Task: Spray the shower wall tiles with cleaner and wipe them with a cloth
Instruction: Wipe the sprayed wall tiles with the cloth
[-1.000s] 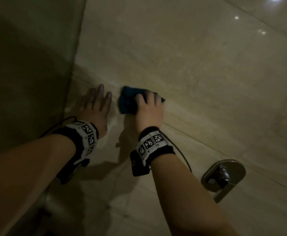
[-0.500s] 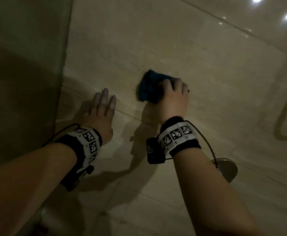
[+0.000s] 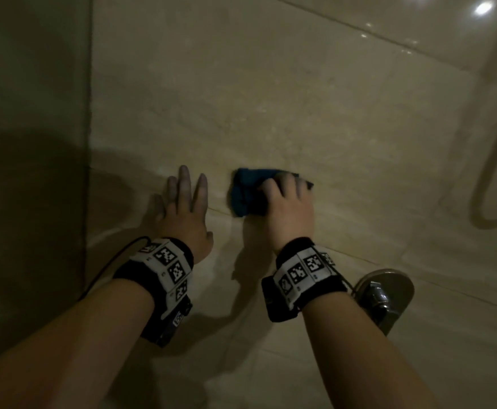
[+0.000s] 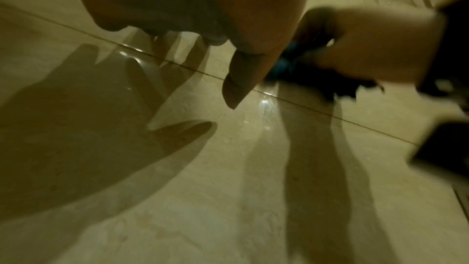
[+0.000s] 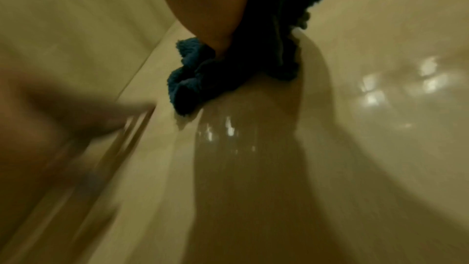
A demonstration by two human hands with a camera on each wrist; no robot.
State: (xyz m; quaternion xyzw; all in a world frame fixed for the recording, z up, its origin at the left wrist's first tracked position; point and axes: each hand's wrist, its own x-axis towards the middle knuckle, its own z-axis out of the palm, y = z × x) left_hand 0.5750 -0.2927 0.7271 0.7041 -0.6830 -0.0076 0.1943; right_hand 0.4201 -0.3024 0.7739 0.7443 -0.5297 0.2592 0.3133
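A bunched blue cloth [image 3: 245, 191] lies against the glossy beige wall tiles [image 3: 271, 98], over a grout line. My right hand [image 3: 288, 202] grips it with curled fingers and presses it to the wall. The right wrist view shows the same cloth [image 5: 193, 79] wadded under my palm. My left hand [image 3: 184, 208] lies flat on the tiles just left of the cloth, fingers straight and spread. In the left wrist view my left thumb [image 4: 241, 79] points down at the grout line, with the cloth [image 4: 286, 63] beyond it. No spray bottle is in view.
A chrome shower valve handle [image 3: 380, 299] juts from the wall below my right wrist. A shower hose [image 3: 495, 160] loops down at the right edge. A darker side wall [image 3: 29, 172] meets the tiled wall at a corner on the left.
My right hand swept the cloth up and to the right, then back down toward my left hand. The left hand stayed flat on the tiles.
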